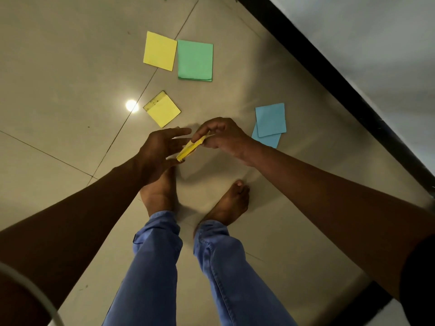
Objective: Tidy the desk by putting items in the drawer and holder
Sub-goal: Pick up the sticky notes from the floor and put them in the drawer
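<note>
Head view, left to right. Left hand (pixel 160 149), fingers spread wide, steadies the lower end of a yellow note stack (pixel 189 148); right hand (pixel 222 135) pinches its upper end. On the tiled floor (pixel 58 78): yellow notes (pixel 160 51) and (pixel 162 108) at 11 o'clock, green notes (pixel 195 60) at 12, blue notes (pixel 270 124) at 2.
</note>
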### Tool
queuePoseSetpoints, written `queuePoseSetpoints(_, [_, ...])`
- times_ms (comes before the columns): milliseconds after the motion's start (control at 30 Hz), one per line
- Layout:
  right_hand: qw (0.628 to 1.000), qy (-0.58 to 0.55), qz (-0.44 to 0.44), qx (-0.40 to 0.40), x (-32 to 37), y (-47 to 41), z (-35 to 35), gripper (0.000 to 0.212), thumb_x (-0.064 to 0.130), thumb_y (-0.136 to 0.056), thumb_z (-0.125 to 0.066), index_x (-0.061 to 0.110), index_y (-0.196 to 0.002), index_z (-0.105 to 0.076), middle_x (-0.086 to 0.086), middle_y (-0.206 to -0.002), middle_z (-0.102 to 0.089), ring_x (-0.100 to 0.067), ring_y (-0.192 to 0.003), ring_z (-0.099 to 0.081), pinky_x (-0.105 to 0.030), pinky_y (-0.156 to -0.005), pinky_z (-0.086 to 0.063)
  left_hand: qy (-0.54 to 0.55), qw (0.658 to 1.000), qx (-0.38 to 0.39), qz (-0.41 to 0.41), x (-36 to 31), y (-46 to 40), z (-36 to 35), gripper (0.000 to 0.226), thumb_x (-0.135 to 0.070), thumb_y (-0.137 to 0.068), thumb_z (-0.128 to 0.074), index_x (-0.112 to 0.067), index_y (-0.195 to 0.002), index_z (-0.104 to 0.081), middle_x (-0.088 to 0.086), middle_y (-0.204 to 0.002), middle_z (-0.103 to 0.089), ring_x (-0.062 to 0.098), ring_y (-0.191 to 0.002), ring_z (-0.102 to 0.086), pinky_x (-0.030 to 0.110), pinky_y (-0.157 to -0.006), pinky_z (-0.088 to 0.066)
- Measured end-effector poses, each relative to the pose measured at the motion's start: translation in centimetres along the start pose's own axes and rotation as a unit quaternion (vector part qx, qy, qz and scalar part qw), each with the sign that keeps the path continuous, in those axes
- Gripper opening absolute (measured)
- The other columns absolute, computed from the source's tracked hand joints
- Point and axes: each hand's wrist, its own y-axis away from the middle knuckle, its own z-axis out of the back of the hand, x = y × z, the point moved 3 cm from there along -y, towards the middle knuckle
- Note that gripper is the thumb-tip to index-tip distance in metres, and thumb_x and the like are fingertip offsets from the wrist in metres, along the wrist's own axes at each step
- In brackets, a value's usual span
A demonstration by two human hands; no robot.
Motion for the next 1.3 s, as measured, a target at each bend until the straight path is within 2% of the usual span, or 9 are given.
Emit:
queuePoseSetpoints(67, [1.000, -0.018, -0.006, 0.024, 0.4, 0.0, -0.2, 0.017, -0.004, -0.089, -0.067, 0.007, -0.097, -0.078, -0.001, -0.101, -0.075, -0.021, -0.100, -0.066, -0.027, -0.071, -0.052, -0.034, 0.999, 0.011, -0.031, -0.3, 0.3, -0.1, 0.031, -0.013, -0.103, -0.045, -0.013, -0.118, -0.073, 0.013, -0.128, -0.068, 0.030, -0.120, -0.062, 0.036, -0.086, -0.054])
queuePoseSetpoints(133, [0.998, -0.050, -0.018, 0.038, 0.7, -0.1, -0.5, 0.020, -0.009, -0.088, -0.064, 0.005, -0.092, -0.078, -0.004, -0.103, -0.075, -0.031, -0.105, -0.066, -0.036, -0.073, -0.056, -0.033, 0.998, 0.030, -0.032, -0.3, 0.2, 0.2, 0.031, -0.007, -0.101, -0.047, -0.008, -0.119, -0.072, 0.013, -0.130, -0.067, 0.034, -0.119, -0.061, 0.048, -0.101, -0.052])
queuePoseSetpoints(333, [0.996, -0.064, -0.019, 0.057, 1.7, -0.2, -2.2, 0.029, -0.019, -0.088, -0.054, 0.002, -0.085, -0.074, -0.005, -0.100, -0.071, -0.015, -0.086, -0.070, -0.027, -0.071, -0.060, -0.089, 0.994, 0.061, -0.025, -0.2, -0.4, 1.1, 0.050, 0.008, -0.090, -0.049, -0.006, -0.137, -0.059, 0.020, -0.128, -0.059, 0.033, -0.110, -0.053, 0.045, -0.090, -0.040])
queuePoseSetpoints(500, [0.997, -0.068, -0.044, -0.015, 2.1, -1.1, -2.8, 0.033, -0.011, -0.091, -0.057, 0.012, -0.111, -0.070, -0.006, -0.106, -0.075, -0.019, -0.092, -0.072, -0.030, -0.067, -0.060, -0.056, 0.997, 0.060, 0.016, 0.5, -0.7, 2.4, 0.047, 0.005, -0.088, -0.068, -0.014, -0.130, -0.062, 0.013, -0.134, -0.061, 0.035, -0.123, -0.061, 0.042, -0.095, -0.056])
queuePoseSetpoints(667, [0.985, -0.073, -0.089, -0.129, 2.3, -2.5, -2.0, 0.031, -0.005, -0.093, -0.050, 0.011, -0.111, -0.070, -0.011, -0.105, -0.075, -0.028, -0.091, -0.076, -0.040, -0.075, -0.064, 0.004, 1.000, 0.020, 0.009, 0.6, -0.6, 4.2, 0.042, -0.004, -0.091, -0.070, -0.013, -0.132, -0.062, 0.014, -0.133, -0.061, 0.032, -0.116, -0.066, 0.033, -0.076, -0.064])
queuePoseSetpoints(900, [0.972, 0.174, -0.074, -0.137, 0.8, -5.9, -2.2, 0.035, 0.013, -0.087, -0.059, 0.029, -0.116, -0.069, 0.000, -0.111, -0.072, -0.019, -0.099, -0.069, -0.040, -0.091, -0.059, 0.052, 0.998, -0.019, 0.010, 2.6, -0.9, 6.0, 0.039, 0.002, -0.095, -0.063, -0.005, -0.133, -0.058, 0.020, -0.134, -0.058, 0.032, -0.107, -0.067, 0.031, -0.068, -0.064])
queuePoseSetpoints(1000, [0.941, 0.326, -0.023, -0.091, 0.7, -6.9, -3.4, 0.045, 0.015, -0.090, -0.061, 0.023, -0.134, -0.060, -0.003, -0.124, -0.065, -0.021, -0.114, -0.061, -0.032, -0.096, -0.050, 0.063, 0.998, -0.017, 0.011, 3.2, -1.0, 7.0, 0.033, 0.006, -0.096, -0.058, -0.008, -0.127, -0.059, 0.016, -0.124, -0.062, 0.031, -0.106, -0.067, 0.031, -0.068, -0.064])
queuePoseSetpoints(1133, [0.862, 0.487, 0.105, -0.094, 1.2, -8.9, -5.5, 0.053, 0.016, -0.088, -0.066, 0.016, -0.140, -0.053, -0.013, -0.131, -0.053, -0.033, -0.119, -0.055, -0.045, -0.091, -0.054, 0.055, 0.998, -0.026, -0.001, 3.9, -1.1, 8.5, 0.038, 0.008, -0.096, -0.057, -0.010, -0.129, -0.057, 0.007, -0.111, -0.063, 0.024, -0.097, -0.066, 0.033, -0.073, -0.063])
queuePoseSetpoints(1300, [0.758, 0.623, 0.173, -0.092, 3.0, -12.2, -7.5, 0.069, 0.016, -0.084, -0.074, 0.009, -0.147, -0.046, -0.013, -0.145, -0.049, -0.035, -0.123, -0.052, -0.046, -0.084, -0.053, 0.075, 0.996, -0.037, -0.006, 4.2, -1.3, 9.9, 0.041, 0.011, -0.097, -0.055, -0.012, -0.131, -0.056, 0.013, -0.119, -0.060, 0.027, -0.103, -0.065, 0.036, -0.075, -0.062])
